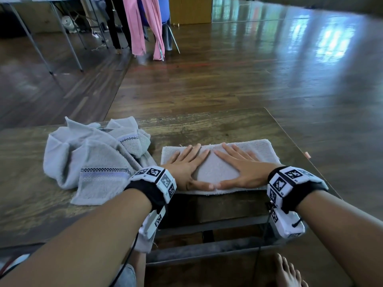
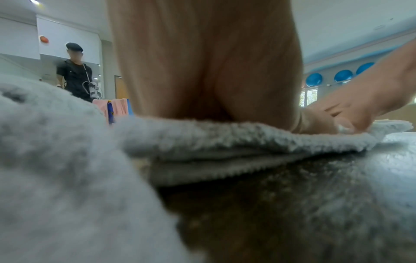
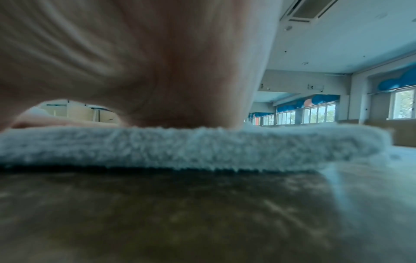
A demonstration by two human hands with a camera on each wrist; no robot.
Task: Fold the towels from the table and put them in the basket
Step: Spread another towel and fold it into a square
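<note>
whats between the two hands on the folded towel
Only bare folded towel: the left hand and right hand lie flat on it, fingertips and thumbs nearly meeting around that patch. The head view shows this.

A grey folded towel (image 1: 217, 168) lay flat as a rectangle near the table's front edge, at about 5 o'clock from the table's middle, its layered edges stacked evenly. A crumpled heap of grey towels (image 1: 93, 160) with checked and lilac stripes sat just beside it at 9 o'clock, one corner overhanging the front edge.
</note>
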